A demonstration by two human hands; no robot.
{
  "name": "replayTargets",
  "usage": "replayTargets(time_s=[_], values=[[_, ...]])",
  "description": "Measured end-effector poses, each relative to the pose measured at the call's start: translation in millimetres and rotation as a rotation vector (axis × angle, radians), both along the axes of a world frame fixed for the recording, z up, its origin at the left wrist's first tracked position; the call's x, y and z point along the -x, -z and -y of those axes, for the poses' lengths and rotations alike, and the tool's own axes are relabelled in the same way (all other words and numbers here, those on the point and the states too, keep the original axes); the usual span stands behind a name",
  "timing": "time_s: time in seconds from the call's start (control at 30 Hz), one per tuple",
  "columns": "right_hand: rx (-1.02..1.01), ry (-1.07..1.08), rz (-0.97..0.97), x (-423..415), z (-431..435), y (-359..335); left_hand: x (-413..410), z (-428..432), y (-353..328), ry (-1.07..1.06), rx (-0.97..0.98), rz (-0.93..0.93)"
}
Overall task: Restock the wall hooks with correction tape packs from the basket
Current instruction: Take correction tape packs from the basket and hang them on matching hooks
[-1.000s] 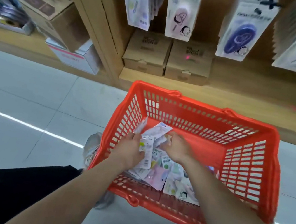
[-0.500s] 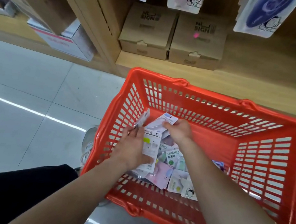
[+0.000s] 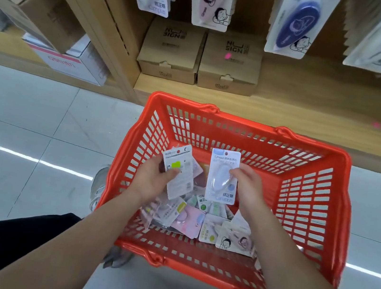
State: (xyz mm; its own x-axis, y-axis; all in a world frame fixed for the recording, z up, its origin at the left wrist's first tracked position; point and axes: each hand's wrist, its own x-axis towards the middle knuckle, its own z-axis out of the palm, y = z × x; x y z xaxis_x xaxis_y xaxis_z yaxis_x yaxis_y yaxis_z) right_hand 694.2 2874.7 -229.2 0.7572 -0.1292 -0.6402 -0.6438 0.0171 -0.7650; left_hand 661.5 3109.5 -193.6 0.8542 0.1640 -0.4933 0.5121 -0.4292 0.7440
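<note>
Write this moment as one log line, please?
left hand: holds pack stack | right hand: pinches blue pack | basket: loose packs inside

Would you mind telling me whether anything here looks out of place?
Nothing looks damaged or spilled. The packs in the basket just lie in a loose, overlapping heap at mixed angles.

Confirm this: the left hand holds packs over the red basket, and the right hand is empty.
Not quite. The right hand is not empty: it pinches a pale blue pack upright, as the head view shows. The left hand does hold packs over the red basket.
</note>
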Motion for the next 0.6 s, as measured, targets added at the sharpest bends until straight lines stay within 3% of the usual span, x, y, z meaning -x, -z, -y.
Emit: replayTargets(time_s=[0.2, 0.4, 0.6], values=[[-0.033, -0.050, 0.070, 12.6, -2.5, -25.4, -5.4, 28.9, -11.2, -0.027, 0.146, 0.054], [-0.058, -0.134, 0.117, 23.9, -6.2, -28.1, -3.4, 52.7, -16.6, 0.011, 0.293, -0.037], [-0.111, -0.133, 0.020, 34.8, -9.1, -19.7, -1.1, 55.0, -1.4, 0.042, 0.155, -0.074]])
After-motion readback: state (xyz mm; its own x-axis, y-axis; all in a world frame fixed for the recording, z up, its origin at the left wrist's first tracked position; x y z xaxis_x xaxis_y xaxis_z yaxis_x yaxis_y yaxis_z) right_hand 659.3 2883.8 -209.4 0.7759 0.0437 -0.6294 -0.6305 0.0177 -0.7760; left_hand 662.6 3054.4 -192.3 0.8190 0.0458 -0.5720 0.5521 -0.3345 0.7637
